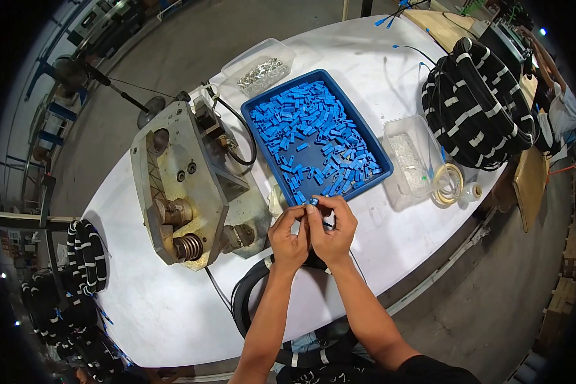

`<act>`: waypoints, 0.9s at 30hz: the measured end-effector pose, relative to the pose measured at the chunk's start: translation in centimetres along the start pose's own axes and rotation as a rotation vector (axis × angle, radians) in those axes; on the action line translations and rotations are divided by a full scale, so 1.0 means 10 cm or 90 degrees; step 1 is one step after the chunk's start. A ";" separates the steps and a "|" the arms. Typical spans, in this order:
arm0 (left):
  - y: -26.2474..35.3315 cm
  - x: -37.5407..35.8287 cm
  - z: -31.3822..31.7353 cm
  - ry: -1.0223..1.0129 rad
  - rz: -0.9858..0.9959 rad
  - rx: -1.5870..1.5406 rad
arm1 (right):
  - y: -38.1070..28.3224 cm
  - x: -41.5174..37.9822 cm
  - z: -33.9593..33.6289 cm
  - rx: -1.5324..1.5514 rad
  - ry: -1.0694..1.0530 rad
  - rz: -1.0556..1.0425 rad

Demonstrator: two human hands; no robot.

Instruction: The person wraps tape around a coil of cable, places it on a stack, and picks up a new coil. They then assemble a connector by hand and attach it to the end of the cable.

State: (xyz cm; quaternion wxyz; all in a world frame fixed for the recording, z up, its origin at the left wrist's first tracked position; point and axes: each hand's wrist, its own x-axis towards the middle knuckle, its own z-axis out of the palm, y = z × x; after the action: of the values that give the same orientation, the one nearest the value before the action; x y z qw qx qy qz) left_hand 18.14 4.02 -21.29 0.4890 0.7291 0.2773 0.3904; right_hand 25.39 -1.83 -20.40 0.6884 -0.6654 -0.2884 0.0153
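My left hand (290,238) and my right hand (332,230) meet at the near edge of a blue tray (353,109). Between their fingertips they pinch a small blue connector (313,201). Many loose blue connectors (301,109) lie in the tray. A black cable coil (242,301) with white tape is below my hands and partly hidden by my forearms. Whether its cable end joins the held connector is hidden by my fingers.
A metal press (192,179) stands left of the tray. Clear boxes hold metal pieces (262,73) and clear pieces (406,157). Tape rolls (448,184) and a large taped cable coil (473,105) are at the right. Another person (563,105) is at far right.
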 end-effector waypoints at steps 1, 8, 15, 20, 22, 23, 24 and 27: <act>0.02 0.00 0.00 0.003 0.016 0.019 | 0.01 0.00 0.00 -0.007 0.000 -0.006; -0.05 -0.03 -0.01 0.010 0.008 -0.006 | 0.00 0.05 0.02 -0.080 0.010 -0.125; -0.07 -0.03 -0.01 0.010 0.020 0.000 | 0.04 0.05 -0.02 -0.038 -0.030 -0.039; -0.06 -0.01 -0.01 -0.002 0.024 0.001 | 0.10 0.02 0.00 -0.010 -0.036 -0.024; -0.09 -0.02 -0.01 0.005 0.013 -0.013 | 0.11 0.03 0.01 -0.020 -0.042 -0.053; -0.10 -0.03 -0.02 0.006 0.013 -0.011 | 0.11 0.03 0.02 -0.030 -0.047 -0.081; -0.10 -0.03 -0.02 0.010 0.017 -0.008 | 0.11 0.03 0.02 -0.029 -0.047 -0.081; -0.07 -0.02 -0.03 0.016 0.025 0.005 | 0.11 0.02 0.01 -0.026 -0.056 -0.072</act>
State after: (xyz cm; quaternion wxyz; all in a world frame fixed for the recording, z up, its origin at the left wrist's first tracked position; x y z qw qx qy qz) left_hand 17.75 4.22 -21.90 0.4752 0.7313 0.2706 0.4076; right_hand 25.93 -1.50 -21.31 0.6614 -0.6604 -0.3557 -0.0003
